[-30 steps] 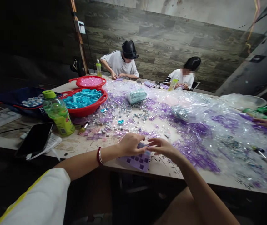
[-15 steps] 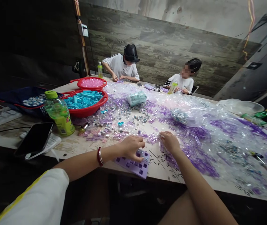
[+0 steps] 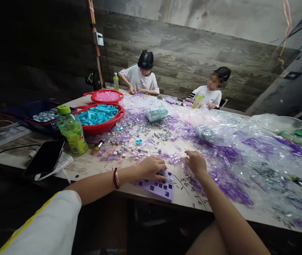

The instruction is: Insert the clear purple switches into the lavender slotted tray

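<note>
A light purple tray with square holes (image 3: 155, 187) lies at the table's front edge. My left hand (image 3: 151, 168) rests over its upper part, fingers curled and thumb lowered around a small clear plastic piece (image 3: 163, 173) at the tray's back right; the fingers partly hide it. To the right, my right hand (image 3: 196, 163) is low over the table, index finger stretched to the left and the others bent. Close to its fingertips are loose transparent purple pieces (image 3: 175, 159). Whether its hidden fingers touch one, I cannot make out.
On the left stand a drink bottle (image 3: 71, 132), a phone (image 3: 45, 157), a red basin of blue parts (image 3: 105, 126), a red basin of pink parts (image 3: 108, 100) and a dark basket (image 3: 31, 117). A wrapped packet (image 3: 156, 113) lies mid-table. Purple pieces (image 3: 233, 187) spread right. Two co-workers sit opposite.
The view has shifted slightly, so everything appears a little further right. My left hand's fingers and thumb have come closer together over the tray. My right hand has hardly moved.
</note>
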Action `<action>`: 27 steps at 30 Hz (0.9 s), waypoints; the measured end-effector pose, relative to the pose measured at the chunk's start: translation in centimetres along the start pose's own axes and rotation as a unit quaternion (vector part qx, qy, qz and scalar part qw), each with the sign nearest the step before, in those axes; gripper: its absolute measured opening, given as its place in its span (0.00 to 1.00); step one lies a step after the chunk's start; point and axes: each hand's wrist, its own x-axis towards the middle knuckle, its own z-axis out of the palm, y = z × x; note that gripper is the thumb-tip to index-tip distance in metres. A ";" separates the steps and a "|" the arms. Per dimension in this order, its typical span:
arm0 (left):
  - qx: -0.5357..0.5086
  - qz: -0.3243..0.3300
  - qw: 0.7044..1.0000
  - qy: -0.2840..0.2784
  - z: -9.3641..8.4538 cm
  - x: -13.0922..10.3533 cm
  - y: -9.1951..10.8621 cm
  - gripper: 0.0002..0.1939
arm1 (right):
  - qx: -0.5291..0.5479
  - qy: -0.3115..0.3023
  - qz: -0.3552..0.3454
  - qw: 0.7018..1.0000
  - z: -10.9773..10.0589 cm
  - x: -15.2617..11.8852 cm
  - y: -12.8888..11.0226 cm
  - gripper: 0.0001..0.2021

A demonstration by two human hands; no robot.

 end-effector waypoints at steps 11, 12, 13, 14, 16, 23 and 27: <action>-0.006 -0.008 1.000 0.015 0.0 0.1 0.1 0.18 | 0.028 0.062 -0.009 0.998 -0.9 -0.2 -0.4 0.12; -0.009 -0.008 1.000 0.014 -0.1 0.1 0.2 0.18 | 0.034 0.065 -0.010 0.997 -0.9 -0.2 -0.4 0.12; -0.012 -0.007 1.000 0.015 -0.1 0.1 0.1 0.18 | 0.040 0.068 -0.010 0.997 -1.0 -0.3 -0.4 0.11; -0.016 -0.006 1.000 0.017 0.0 0.0 0.1 0.18 | 0.048 0.071 -0.010 0.996 -1.0 -0.3 -0.4 0.11; -0.025 -0.002 0.999 0.022 0.2 0.0 0.0 0.18 | 0.063 0.077 -0.011 0.995 -1.2 -0.4 -0.4 0.10; -0.073 -0.009 0.997 0.031 0.7 0.0 -0.2 0.17 | 0.109 0.126 -0.026 0.986 -2.5 -0.8 -0.7 0.09; -0.097 -0.035 0.995 0.016 0.1 0.1 0.0 0.18 | 0.148 0.155 -0.034 0.976 -3.6 -1.3 -0.9 0.09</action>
